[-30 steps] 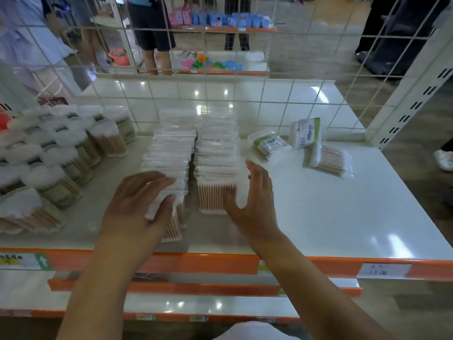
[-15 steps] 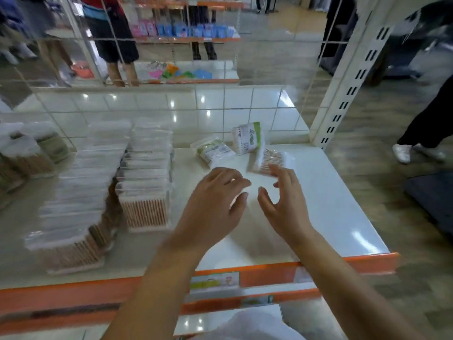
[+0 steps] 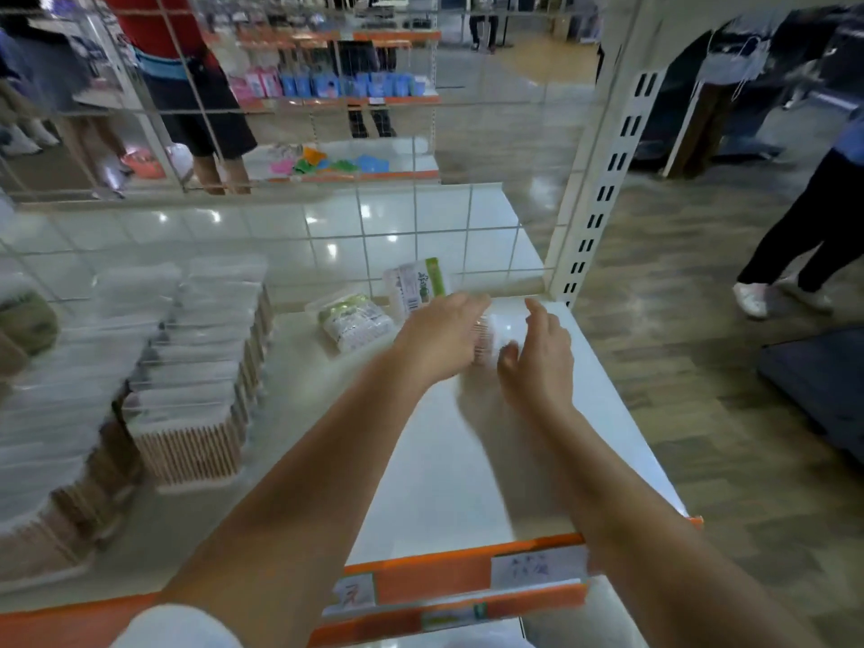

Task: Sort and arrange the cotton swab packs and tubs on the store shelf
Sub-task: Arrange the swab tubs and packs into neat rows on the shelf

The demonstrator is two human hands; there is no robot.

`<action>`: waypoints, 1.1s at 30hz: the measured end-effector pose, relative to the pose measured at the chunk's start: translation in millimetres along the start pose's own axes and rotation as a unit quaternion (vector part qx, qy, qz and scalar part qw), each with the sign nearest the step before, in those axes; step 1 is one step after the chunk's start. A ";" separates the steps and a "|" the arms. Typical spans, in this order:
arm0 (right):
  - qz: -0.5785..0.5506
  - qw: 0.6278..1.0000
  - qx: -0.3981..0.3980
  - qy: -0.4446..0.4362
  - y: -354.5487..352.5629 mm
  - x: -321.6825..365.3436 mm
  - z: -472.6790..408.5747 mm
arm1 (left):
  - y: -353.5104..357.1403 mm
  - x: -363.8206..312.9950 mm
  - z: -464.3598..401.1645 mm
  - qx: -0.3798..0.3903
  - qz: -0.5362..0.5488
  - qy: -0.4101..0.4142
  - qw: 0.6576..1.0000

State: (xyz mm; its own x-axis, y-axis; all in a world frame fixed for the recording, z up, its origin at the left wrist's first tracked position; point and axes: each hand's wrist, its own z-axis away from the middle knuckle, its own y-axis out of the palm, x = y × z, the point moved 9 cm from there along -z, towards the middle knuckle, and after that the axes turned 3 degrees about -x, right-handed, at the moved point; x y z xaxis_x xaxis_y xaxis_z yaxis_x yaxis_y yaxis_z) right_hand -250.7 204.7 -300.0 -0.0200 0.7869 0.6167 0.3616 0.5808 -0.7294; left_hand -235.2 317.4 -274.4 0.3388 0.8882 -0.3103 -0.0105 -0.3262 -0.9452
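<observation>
Flat packs (image 3: 187, 367) stand in rows at left; three loose packs remain far right, where my left hand (image 3: 439, 339) and right hand (image 3: 537, 353) flank one swab pack (image 3: 484, 339), fingers loosely spread, grip unclear.

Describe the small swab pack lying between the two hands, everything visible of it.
The clear swab pack lies flat on the white shelf near its back right corner, mostly hidden. What shows is a transparent wrapper with tan wooden sticks and white tips, blurred by motion. The left hand covers its left side, fingers reaching over it; the right hand sits at its right side. Whether either hand actually grips it cannot be told. A green-labelled pack stands just behind it.
</observation>
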 end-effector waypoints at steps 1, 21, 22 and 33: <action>0.011 1.000 0.007 0.010 1.4 -4.5 -1.3 | 6.9 -0.2 -7.0 0.022 -0.012 -0.001 1.000; 0.041 0.992 -0.041 -0.110 -2.7 19.2 5.2 | 19.5 -4.3 -45.5 0.191 -0.116 -0.007 0.975; 0.038 0.992 -0.044 -0.110 -3.4 19.3 5.2 | 16.4 -3.9 -45.2 0.189 -0.134 -0.007 0.973; -0.019 0.996 -0.046 -0.072 -11.5 7.9 11.2 | -16.8 14.3 -18.5 0.085 -0.059 -0.002 0.995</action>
State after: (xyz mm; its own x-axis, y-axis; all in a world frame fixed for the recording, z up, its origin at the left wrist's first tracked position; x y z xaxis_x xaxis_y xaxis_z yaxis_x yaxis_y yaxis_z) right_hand -265.5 206.6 -290.1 -0.1669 0.7905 0.5893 0.4426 0.5942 -0.6716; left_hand -212.7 329.5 -261.1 0.3434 0.9183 -0.1970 -0.1294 -0.1615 -0.9784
